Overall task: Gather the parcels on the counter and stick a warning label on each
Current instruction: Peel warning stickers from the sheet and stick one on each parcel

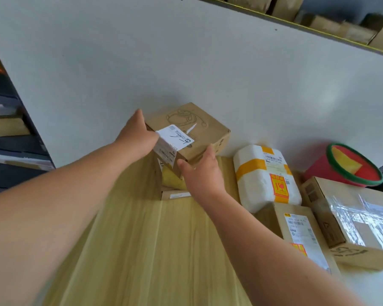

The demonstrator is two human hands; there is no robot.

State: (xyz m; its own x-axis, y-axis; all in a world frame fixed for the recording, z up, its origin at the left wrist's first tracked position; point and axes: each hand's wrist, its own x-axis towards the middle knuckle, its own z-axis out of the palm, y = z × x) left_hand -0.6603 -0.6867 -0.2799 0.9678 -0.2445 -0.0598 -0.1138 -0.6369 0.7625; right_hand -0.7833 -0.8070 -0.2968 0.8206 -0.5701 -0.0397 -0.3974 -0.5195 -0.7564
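Note:
A brown cardboard box point(201, 127) with a white shipping label point(175, 138) is at the far end of the wooden counter point(142, 239), sitting on or just above a yellow parcel point(171, 177) and a small flat box point(175, 195). My left hand point(135, 135) presses flat against its left side, the thumb at the label. My right hand point(201, 171) presses its near right side with straight fingers. To the right lie a white wrapped parcel point(263, 195) bearing an orange warning label point(279, 184), a cardboard box point(301, 230) with an orange label partly hidden by my forearm, and a taped box point(358, 221).
A red basket with a green rim point(352, 164) stands behind the taped box. A white wall point(186, 51) rises right behind the counter. Dark shelving point(5, 129) stands to the left, and more cartons point(341, 25) sit on a ledge at the top right.

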